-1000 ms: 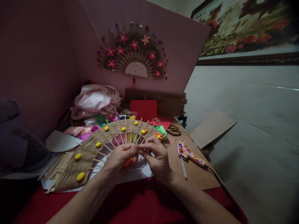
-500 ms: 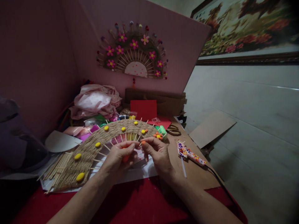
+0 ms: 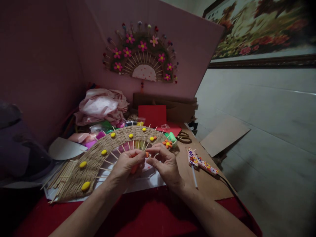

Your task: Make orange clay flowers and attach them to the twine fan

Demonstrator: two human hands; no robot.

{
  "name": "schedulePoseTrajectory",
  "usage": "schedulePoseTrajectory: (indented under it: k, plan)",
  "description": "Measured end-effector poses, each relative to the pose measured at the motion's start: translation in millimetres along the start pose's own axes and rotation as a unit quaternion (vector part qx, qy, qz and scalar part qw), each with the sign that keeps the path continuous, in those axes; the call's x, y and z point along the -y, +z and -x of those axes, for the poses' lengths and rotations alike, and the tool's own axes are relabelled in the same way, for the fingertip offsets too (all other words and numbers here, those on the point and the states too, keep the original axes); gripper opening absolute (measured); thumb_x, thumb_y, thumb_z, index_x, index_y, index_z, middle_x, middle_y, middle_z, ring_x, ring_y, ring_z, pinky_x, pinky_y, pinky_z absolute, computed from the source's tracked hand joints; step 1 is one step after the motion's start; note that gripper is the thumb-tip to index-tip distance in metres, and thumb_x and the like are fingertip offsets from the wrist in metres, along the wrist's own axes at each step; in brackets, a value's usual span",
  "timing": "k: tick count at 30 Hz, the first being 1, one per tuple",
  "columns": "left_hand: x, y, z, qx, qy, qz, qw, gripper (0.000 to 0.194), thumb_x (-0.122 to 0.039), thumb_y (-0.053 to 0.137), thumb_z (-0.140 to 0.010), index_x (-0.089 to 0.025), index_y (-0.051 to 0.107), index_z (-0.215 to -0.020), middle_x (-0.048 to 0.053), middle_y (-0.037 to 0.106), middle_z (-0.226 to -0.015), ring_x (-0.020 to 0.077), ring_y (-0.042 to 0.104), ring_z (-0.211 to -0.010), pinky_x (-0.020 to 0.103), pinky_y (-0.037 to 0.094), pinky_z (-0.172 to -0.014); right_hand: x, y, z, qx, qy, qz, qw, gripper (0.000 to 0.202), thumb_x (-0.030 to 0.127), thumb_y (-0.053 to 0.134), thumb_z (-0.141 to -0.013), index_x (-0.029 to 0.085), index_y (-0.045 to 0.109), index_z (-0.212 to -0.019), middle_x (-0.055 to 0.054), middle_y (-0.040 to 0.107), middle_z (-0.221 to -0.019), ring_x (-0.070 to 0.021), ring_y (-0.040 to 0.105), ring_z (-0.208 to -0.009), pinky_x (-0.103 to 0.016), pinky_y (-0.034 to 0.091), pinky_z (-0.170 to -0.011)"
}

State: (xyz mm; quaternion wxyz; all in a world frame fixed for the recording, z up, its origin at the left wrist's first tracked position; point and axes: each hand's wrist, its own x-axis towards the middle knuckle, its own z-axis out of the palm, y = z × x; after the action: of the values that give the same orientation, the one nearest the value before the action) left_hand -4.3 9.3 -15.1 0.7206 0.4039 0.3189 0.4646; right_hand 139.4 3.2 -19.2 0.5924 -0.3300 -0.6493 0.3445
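Note:
My left hand (image 3: 129,163) is closed around a lump of soft orange clay (image 3: 134,169), mostly hidden by the fingers. A small orange piece (image 3: 147,154) shows where the fingertips of both hands meet. My right hand (image 3: 166,164) has its thumb and index finger around this piece. Behind the hands lies a twine-covered fan-shaped arch (image 3: 95,166) with thin sticks along its edges. Yellow clay discs (image 3: 86,186) dot the twine. At its right end is a flower (image 3: 167,144) with orange petals around a yellow centre; the disc beside it has one orange petal (image 3: 155,138).
A flower-patterned glue gun (image 3: 201,161) with a cord lies right on brown cardboard (image 3: 182,184). Scissors (image 3: 184,137) and a green packet (image 3: 171,137) are behind it. Loose sticks (image 3: 60,176) lie left. A finished flowered fan (image 3: 144,70) hangs on the pink backing.
The small orange piece has shifted slightly left and down, towards my left fingertips. My right thumb and index finger have spread a little. The arch stays in place.

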Motion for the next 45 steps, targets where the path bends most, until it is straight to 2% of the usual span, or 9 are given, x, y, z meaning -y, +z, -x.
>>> schedulePoseTrajectory:
  k: [5, 10, 16, 20, 26, 34, 39, 43, 45]
  plan:
    - [2.0, -0.2, 0.9, -0.006, -0.009, -0.034, 0.999, 0.042, -0.053, 0.067, -0.069, -0.014, 0.055, -0.059, -0.006, 0.041, -0.04, 0.0026, 0.029, -0.033, 0.015, 0.018, -0.033, 1.5, 1.8, 1.6, -0.035, -0.043, 0.031, 0.998, 0.004, 0.025, 0.069, -0.076, 0.024, 0.071, -0.08, -0.001, 0.053, -0.08, -0.0137, 0.053, -0.076, -0.026, 0.044, -0.064]
    - [0.8, -0.4, 0.4, -0.009, 0.002, -0.028, 1.0, 0.038, -0.047, 0.073, -0.065, -0.014, 0.055, -0.06, -0.006, 0.044, -0.042, 0.0025, 0.03, -0.032, 0.016, 0.018, -0.032, 1.8, 1.7, 2.7, -0.003, -0.047, 0.045, 0.998, 0.013, 0.023, 0.07, -0.076, 0.026, 0.071, -0.089, -0.001, 0.056, -0.083, -0.0113, 0.053, -0.068, -0.025, 0.043, -0.058]
    - [4.0, -2.8, -1.8, 0.004, 0.007, -0.046, 0.999, 0.041, -0.05, 0.066, -0.072, -0.014, 0.053, -0.056, -0.005, 0.041, -0.04, 0.0026, 0.03, -0.032, 0.016, 0.018, -0.032, 0.2, 1.1, 2.9, -0.047, -0.079, 0.073, 0.993, 0.006, 0.02, 0.068, -0.078, 0.023, 0.071, -0.081, -0.001, 0.056, -0.079, -0.0129, 0.054, -0.074, -0.025, 0.043, -0.062]
    - [2.5, -1.6, -1.9, -0.002, 0.006, -0.032, 0.999, 0.037, -0.045, 0.073, -0.065, -0.014, 0.054, -0.059, -0.006, 0.043, -0.042, 0.0023, 0.03, -0.033, 0.016, 0.018, -0.033, 0.7, 0.6, 3.1, -0.024, -0.079, 0.077, 0.994, 0.015, 0.021, 0.067, -0.079, 0.023, 0.071, -0.093, -0.002, 0.058, -0.081, -0.0131, 0.055, -0.074, -0.025, 0.043, -0.06]
    - [1.1, -0.7, -0.4, 0.002, -0.011, -0.032, 0.999, 0.04, -0.049, 0.069, -0.069, -0.014, 0.053, -0.056, -0.005, 0.043, -0.04, 0.0026, 0.028, -0.032, 0.016, 0.017, -0.033, -0.3, 1.1, 3.2, -0.055, -0.089, 0.081, 0.991, 0.012, 0.019, 0.067, -0.078, 0.023, 0.072, -0.088, -0.001, 0.056, -0.079, -0.0126, 0.054, -0.073, -0.025, 0.043, -0.063]
    - [1.7, -1.7, 0.0, 0.005, -0.007, -0.025, 1.0, 0.043, -0.049, 0.069, -0.069, -0.014, 0.052, -0.052, -0.006, 0.039, -0.036, 0.0027, 0.028, -0.03, 0.016, 0.017, -0.032, -0.6, 0.7, 3.4, -0.051, -0.091, 0.081, 0.991, 0.013, 0.017, 0.069, -0.077, 0.024, 0.073, -0.086, 0.0, 0.055, -0.077, -0.0112, 0.052, -0.07, -0.023, 0.042, -0.059]
    - [0.2, 0.1, -0.6, -0.006, 0.001, -0.007, 1.0, 0.037, -0.044, 0.076, -0.062, -0.014, 0.054, -0.057, -0.006, 0.045, -0.042, 0.002, 0.029, -0.031, 0.015, 0.017, -0.032, -0.3, 0.6, 3.3, -0.036, -0.087, 0.073, 0.993, 0.02, 0.017, 0.068, -0.077, 0.025, 0.072, -0.095, -0.001, 0.057, -0.08, -0.0119, 0.053, -0.072, -0.024, 0.043, -0.06]
    - [1.0, -1.0, -1.1, 0.005, 0.007, -0.028, 1.0, 0.04, -0.047, 0.071, -0.067, -0.014, 0.053, -0.054, -0.005, 0.043, -0.039, 0.0026, 0.03, -0.032, 0.016, 0.018, -0.032, 0.0, 0.9, 3.2, -0.055, -0.093, 0.068, 0.992, 0.015, 0.015, 0.068, -0.077, 0.025, 0.073, -0.087, 0.0, 0.056, -0.077, -0.0113, 0.052, -0.071, -0.024, 0.042, -0.06]
    - [1.1, -1.1, -0.6, 0.005, 0.002, -0.03, 1.0, 0.041, -0.046, 0.072, -0.066, -0.014, 0.051, -0.052, -0.005, 0.041, -0.038, 0.0025, 0.029, -0.031, 0.016, 0.017, -0.032, -0.4, 0.6, 3.3, -0.049, -0.089, 0.072, 0.992, 0.018, 0.016, 0.068, -0.077, 0.026, 0.073, -0.092, -0.001, 0.057, -0.078, -0.0119, 0.053, -0.072, -0.024, 0.042, -0.061]
